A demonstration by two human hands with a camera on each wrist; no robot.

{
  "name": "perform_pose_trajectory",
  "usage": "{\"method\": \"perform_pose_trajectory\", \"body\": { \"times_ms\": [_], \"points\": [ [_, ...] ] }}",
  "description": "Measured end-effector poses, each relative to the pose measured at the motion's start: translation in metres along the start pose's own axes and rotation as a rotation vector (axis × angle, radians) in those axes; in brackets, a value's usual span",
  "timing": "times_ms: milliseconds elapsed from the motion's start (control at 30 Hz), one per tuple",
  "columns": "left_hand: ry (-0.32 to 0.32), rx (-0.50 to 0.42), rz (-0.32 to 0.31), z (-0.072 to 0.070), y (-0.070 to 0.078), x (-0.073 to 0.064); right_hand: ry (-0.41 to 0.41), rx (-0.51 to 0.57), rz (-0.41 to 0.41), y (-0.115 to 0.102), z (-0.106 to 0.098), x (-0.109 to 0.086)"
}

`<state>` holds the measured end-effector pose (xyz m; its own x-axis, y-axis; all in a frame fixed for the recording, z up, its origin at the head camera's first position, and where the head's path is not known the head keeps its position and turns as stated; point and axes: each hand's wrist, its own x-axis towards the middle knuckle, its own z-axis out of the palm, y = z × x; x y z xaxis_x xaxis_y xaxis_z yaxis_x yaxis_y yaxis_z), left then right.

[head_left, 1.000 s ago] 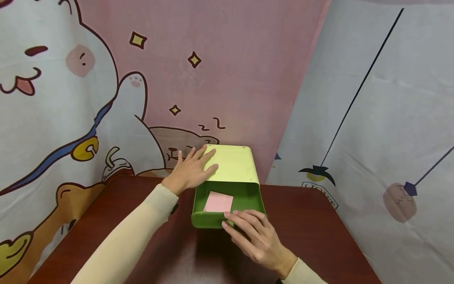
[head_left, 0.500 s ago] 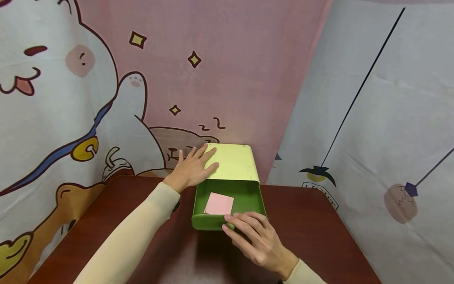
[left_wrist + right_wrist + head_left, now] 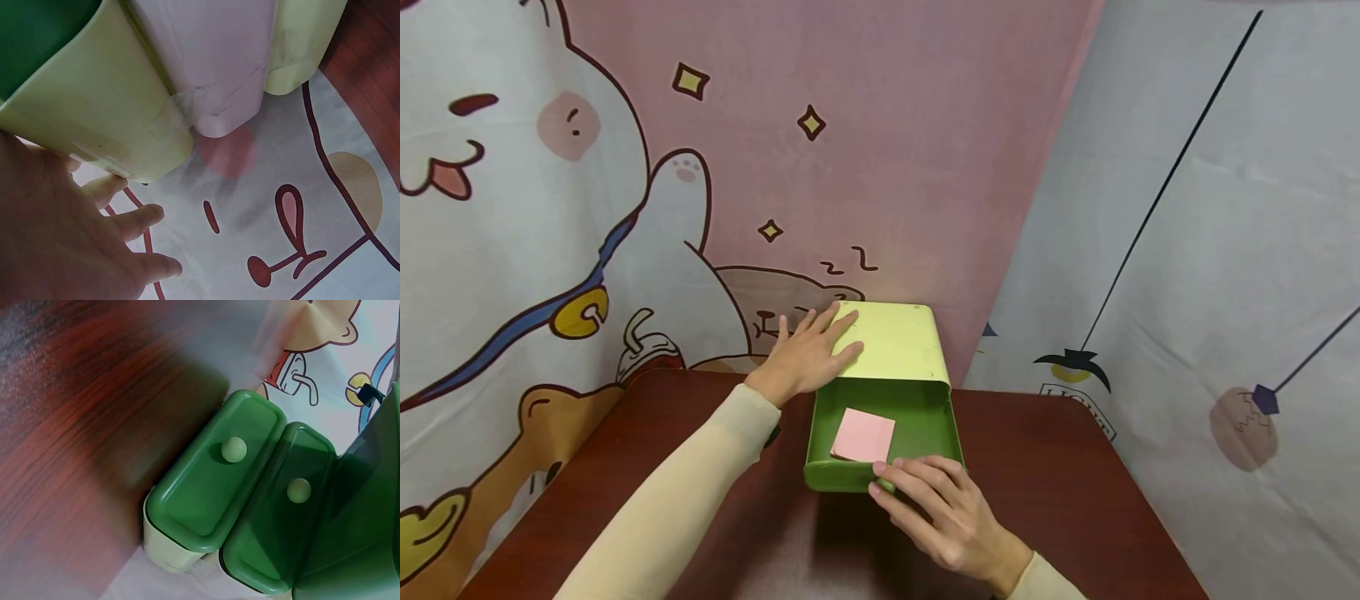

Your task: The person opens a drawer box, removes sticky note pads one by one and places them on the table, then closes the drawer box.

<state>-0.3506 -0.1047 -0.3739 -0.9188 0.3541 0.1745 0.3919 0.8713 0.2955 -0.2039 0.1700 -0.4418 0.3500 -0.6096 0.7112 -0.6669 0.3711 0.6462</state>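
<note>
A pale-yellow drawer unit (image 3: 895,342) stands on the table, its top green drawer (image 3: 917,425) pulled out. Inside that drawer, near its front wall, lies a pink square (image 3: 863,435) that looks like a pad of sticky notes. My left hand (image 3: 805,358) rests spread on the left of the unit's top; the left wrist view shows its fingers (image 3: 134,222) reaching past the casing's edge. At the drawer's front, my right hand (image 3: 943,512) pinches the knob (image 3: 886,484) between thumb and fingers, which mostly cover it.
Below the open drawer, two more green drawers with round knobs (image 3: 234,450) sit closed in the right wrist view. The casing's tiers are yellow and pink (image 3: 212,56). A dark red wooden table (image 3: 1045,483) carries the unit; a printed cloth (image 3: 925,167) hangs behind.
The drawer has come slightly further toward me with my right hand at its knob. The pink square has moved along with it. My left hand stays on top.
</note>
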Motion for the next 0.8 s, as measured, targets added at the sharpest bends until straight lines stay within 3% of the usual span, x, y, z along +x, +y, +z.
{"method": "perform_pose_trajectory", "body": {
  "times_ms": [800],
  "points": [
    [-0.010,-0.009,0.000,-0.0018,0.0004,-0.0024,-0.047,-0.001,-0.053,-0.0083,-0.0032,-0.0056]
  ]
}}
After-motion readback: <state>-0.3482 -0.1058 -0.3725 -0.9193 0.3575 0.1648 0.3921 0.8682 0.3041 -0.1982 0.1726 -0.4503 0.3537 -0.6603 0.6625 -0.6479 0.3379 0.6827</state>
